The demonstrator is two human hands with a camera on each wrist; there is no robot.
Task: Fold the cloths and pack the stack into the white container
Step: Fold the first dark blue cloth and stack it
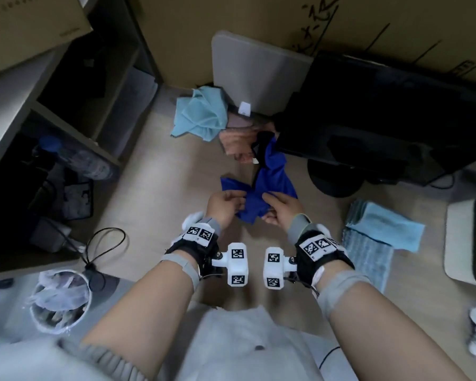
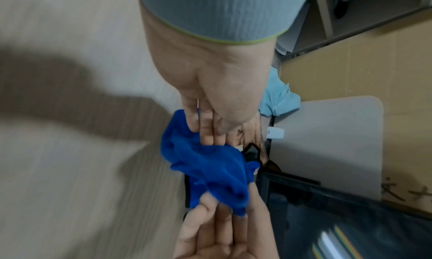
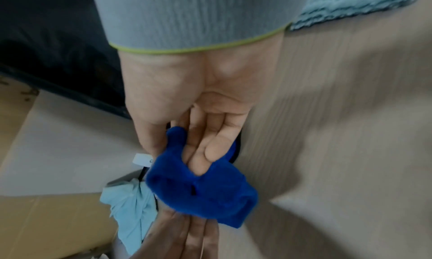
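Note:
A dark blue cloth (image 1: 271, 177) hangs crumpled between my two hands above the wooden floor. My left hand (image 1: 227, 200) pinches its left part, and my right hand (image 1: 278, 206) grips it just to the right. In the left wrist view my left hand (image 2: 204, 133) holds the blue cloth (image 2: 210, 168) from above, with the right hand (image 2: 224, 224) opposite. The right wrist view has my right hand (image 3: 198, 157) with thumb and fingers closed on the cloth (image 3: 205, 194). A folded stack of light blue cloths (image 1: 382, 226) lies at the right, beside the white container (image 1: 456, 243).
A crumpled light blue cloth (image 1: 201, 114) and a pink cloth (image 1: 235, 141) lie farther ahead on the floor. A grey board (image 1: 259, 70) leans on cardboard boxes. A black monitor (image 1: 382, 119) lies to the right, shelves (image 1: 66, 119) and a bin (image 1: 58, 301) to the left.

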